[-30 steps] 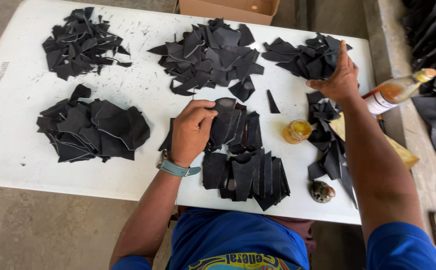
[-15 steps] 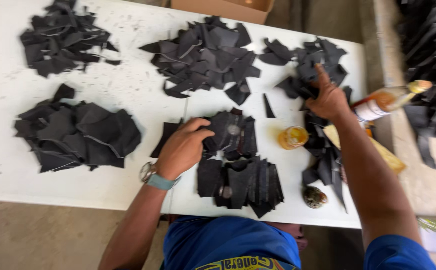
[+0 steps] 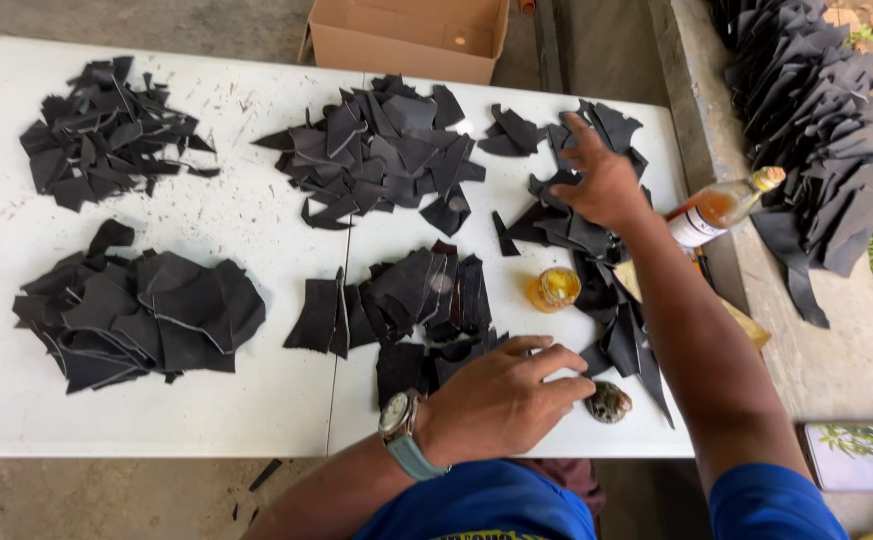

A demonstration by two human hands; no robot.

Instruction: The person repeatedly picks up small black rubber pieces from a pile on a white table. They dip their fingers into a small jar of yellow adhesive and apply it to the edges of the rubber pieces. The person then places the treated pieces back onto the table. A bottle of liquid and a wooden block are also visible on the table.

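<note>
Head camera, looking down: a white plastic folding table [image 3: 256, 400], its top scuffed and flecked with dark crumbs, carries several heaps of black leather offcuts, matte, thin and jagged-edged. A brown cardboard box [image 3: 406, 40] stands open at the far edge, and a tall stack of similar black pieces [image 3: 806, 120] lies on the concrete ledge to the right. The largest heap on the table [image 3: 381, 150] sits at far centre; others lie at far left [image 3: 106, 135] and near left [image 3: 141, 310], the latter made of broader, curved panels with pale cut edges. The central near pile [image 3: 416, 300] holds flatter, roughly rectangular strips, and a strung-out pile [image 3: 576, 225] runs down the right side. The right hand [image 3: 601, 180] reaches over that right pile, fingers spread and open, palm down on the offcuts, gripping nothing that can be seen. The left hand [image 3: 501, 400], a wristwatch [image 3: 401, 430] with a pale blue strap on its wrist, lies flat with fingers loosely extended on the near end of the central pile, pressing rather than grasping. A glass bottle of amber liquid [image 3: 721, 205] lies tilted at the table's right edge. A small amber-filled jar [image 3: 553, 290] stands between the two piles, and a round mottled lid-like object [image 3: 608, 402] sits just beside the left fingertips.
</note>
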